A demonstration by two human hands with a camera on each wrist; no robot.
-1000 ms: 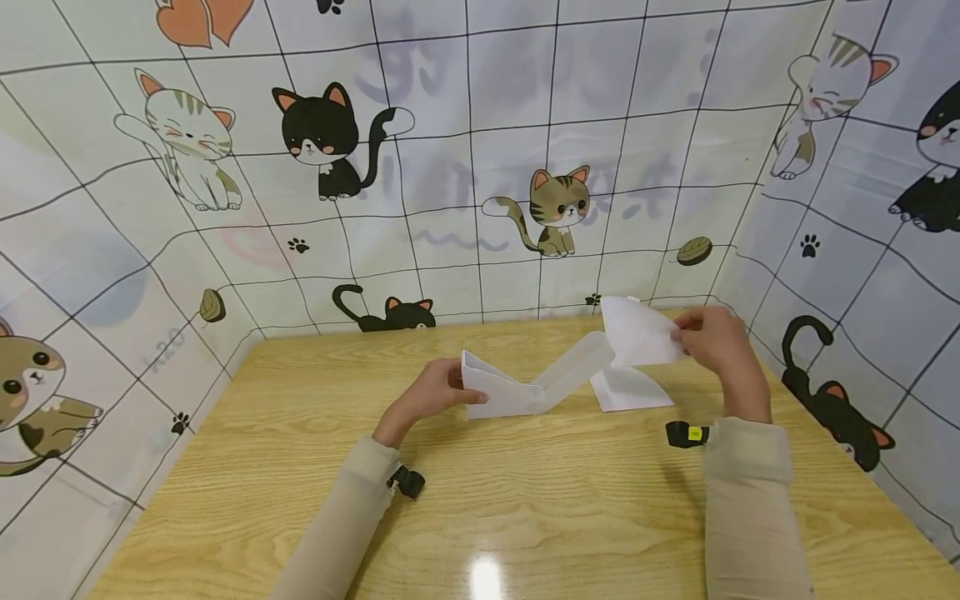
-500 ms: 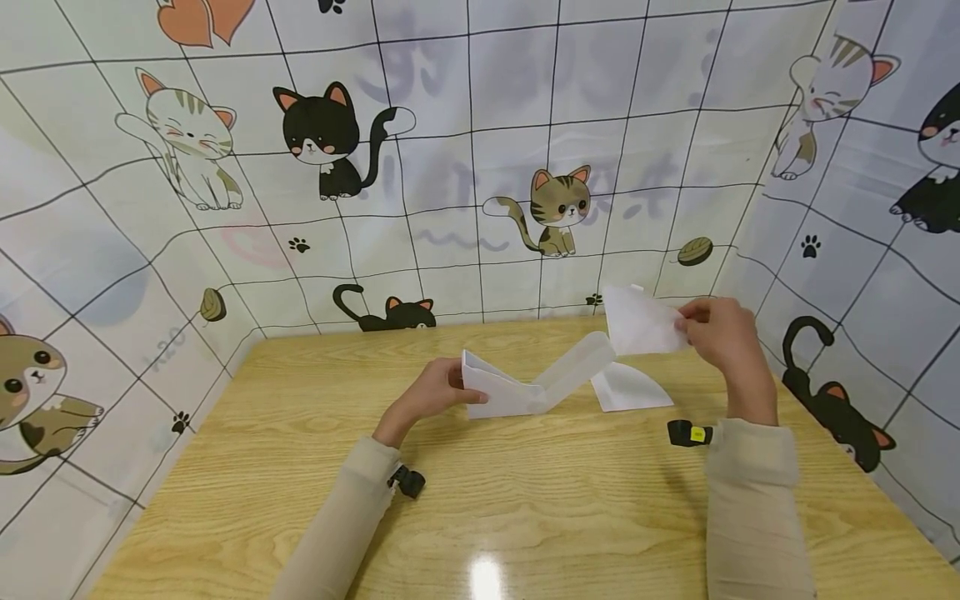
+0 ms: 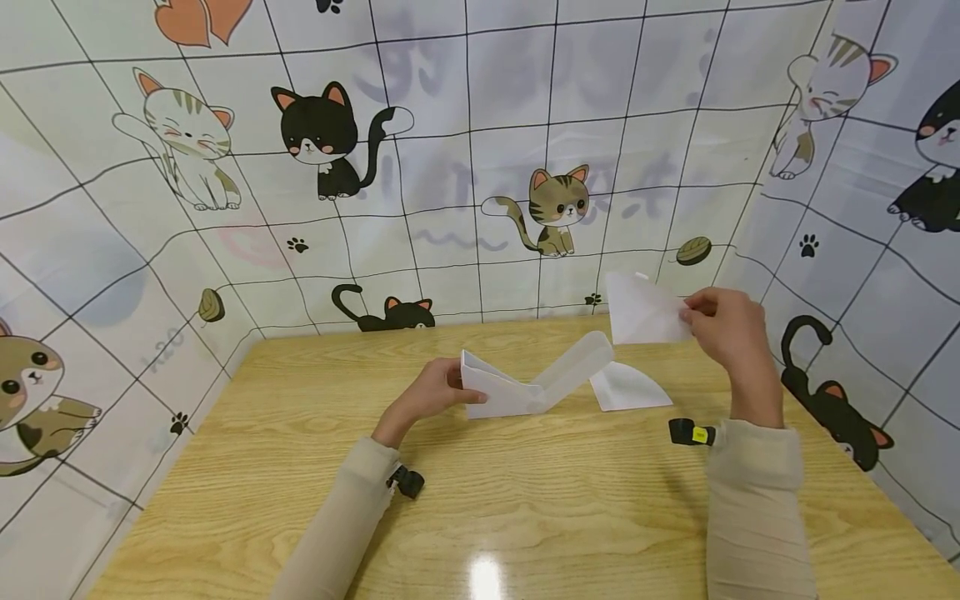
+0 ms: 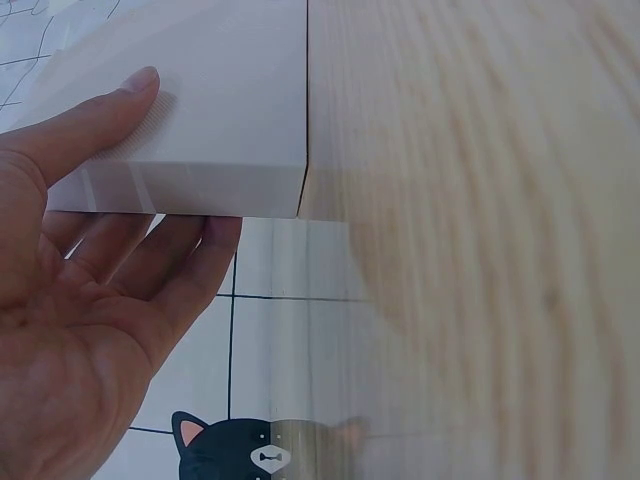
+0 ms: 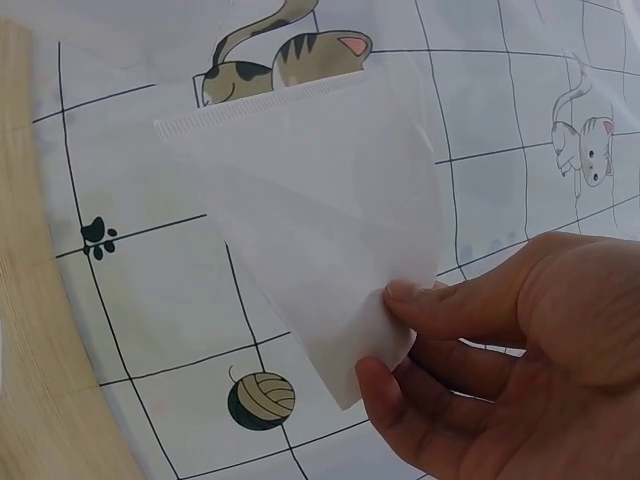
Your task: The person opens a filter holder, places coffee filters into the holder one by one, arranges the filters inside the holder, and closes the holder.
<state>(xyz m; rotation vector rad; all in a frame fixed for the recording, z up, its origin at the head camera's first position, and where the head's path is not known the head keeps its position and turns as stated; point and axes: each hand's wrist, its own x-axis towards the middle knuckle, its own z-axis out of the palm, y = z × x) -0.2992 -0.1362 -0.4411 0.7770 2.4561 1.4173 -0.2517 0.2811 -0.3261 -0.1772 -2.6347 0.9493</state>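
Observation:
My left hand (image 3: 431,390) grips the left end of a white box (image 3: 501,402). In the left wrist view its thumb lies on one face of the box (image 4: 220,100) and the fingers reach around the opposite side. A translucent flap (image 3: 581,367), like a lid, slants up from the box's right end. My right hand (image 3: 729,329) pinches a white paper coffee filter (image 3: 647,310) by a corner, raised above the table. The right wrist view shows a crimped edge on this filter (image 5: 320,190). A second white filter (image 3: 630,388) lies on the table, right of the flap.
The wooden table (image 3: 487,492) reaches back to a wall covering (image 3: 442,167) printed with cats and grid lines. Side coverings stand at left and right. A black wrist camera (image 3: 407,482) is on the left sleeve and another black camera (image 3: 690,432) on the right.
My right hand has moved up and slightly right with the coffee filter, away from the filter on the table. The left hand and the box have stayed in place.

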